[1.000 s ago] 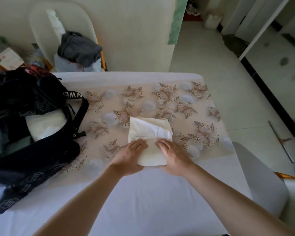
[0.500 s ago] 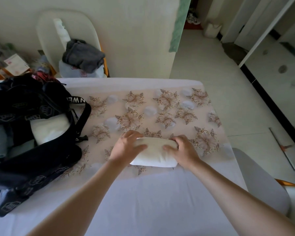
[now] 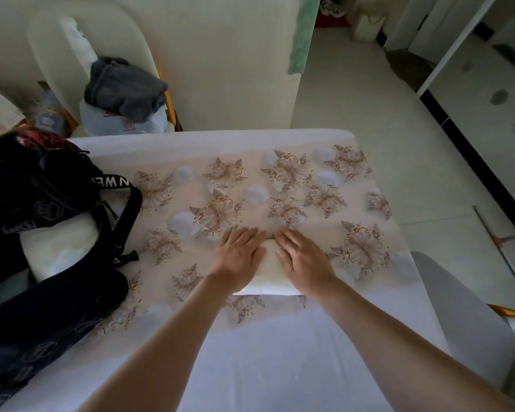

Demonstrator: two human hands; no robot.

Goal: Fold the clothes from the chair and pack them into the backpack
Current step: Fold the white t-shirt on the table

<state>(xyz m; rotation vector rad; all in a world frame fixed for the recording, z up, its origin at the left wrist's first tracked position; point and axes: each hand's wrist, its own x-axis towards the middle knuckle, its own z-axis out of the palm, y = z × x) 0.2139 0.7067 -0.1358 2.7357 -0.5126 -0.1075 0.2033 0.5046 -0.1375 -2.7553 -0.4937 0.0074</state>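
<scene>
Two hands lie flat on the folded cream garment (image 3: 268,282), which rests on the table (image 3: 280,367) near its middle. Left hand (image 3: 238,257) and right hand (image 3: 302,260) sit side by side, fingers straight, pressing down and gripping nothing. Judged step: flattening the final fold. The backpack (image 3: 42,203) lies open at the table's left, well apart, with a white folded item (image 3: 57,251) inside. A grey garment (image 3: 125,87) lies on the chair (image 3: 72,55). The next move calls for gripping both ends of the bundle and carrying it left without disturbing the fold.

Two bare forearms (image 3: 173,337), left hands-side bare, left hand (image 3: 239,258), right hand (image 3: 305,263)
</scene>
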